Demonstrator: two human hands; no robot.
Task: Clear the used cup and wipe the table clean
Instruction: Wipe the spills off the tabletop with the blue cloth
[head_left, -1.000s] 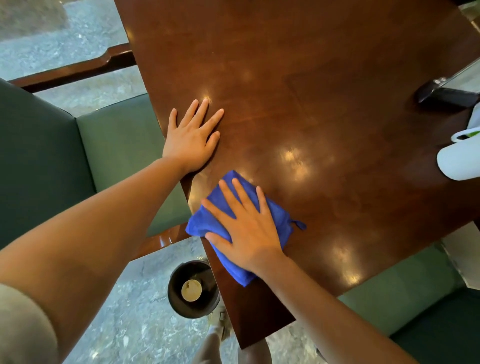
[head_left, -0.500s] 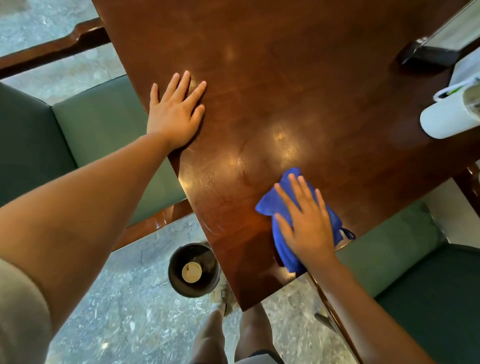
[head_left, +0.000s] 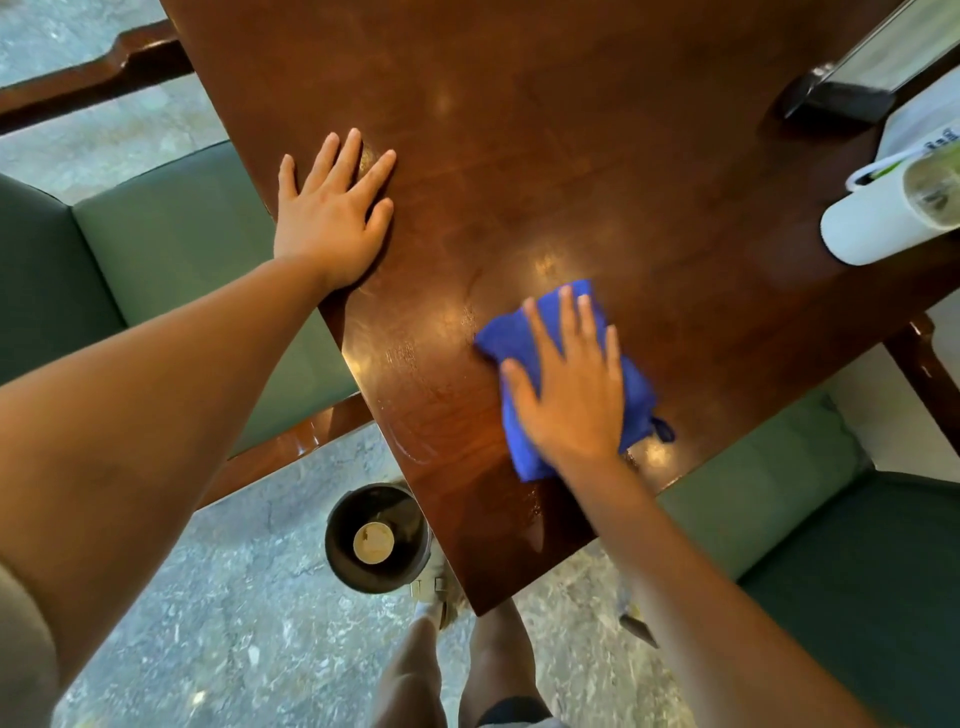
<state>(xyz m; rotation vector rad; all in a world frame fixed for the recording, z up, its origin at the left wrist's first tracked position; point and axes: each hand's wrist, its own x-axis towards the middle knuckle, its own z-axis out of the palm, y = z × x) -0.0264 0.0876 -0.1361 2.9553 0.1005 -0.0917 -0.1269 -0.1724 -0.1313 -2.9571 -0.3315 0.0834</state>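
While right hand (head_left: 571, 384) presses flat, fingers straight and spread, on blue cloth (head_left: 550, 332) at centre frame, pad stays bunched for wiping table (head_left: 571, 130). Left hand (head_left: 332, 213) lies flat, fingers released, at table edge upper left, likely bracing lean. Cup (head_left: 372, 542) sits in bin (head_left: 340, 561) on floor, lower centre: clearing looks done, wiping underway.

bare table (head_left: 597, 130) centre, white bottle (head_left: 878, 221) blocking right edge
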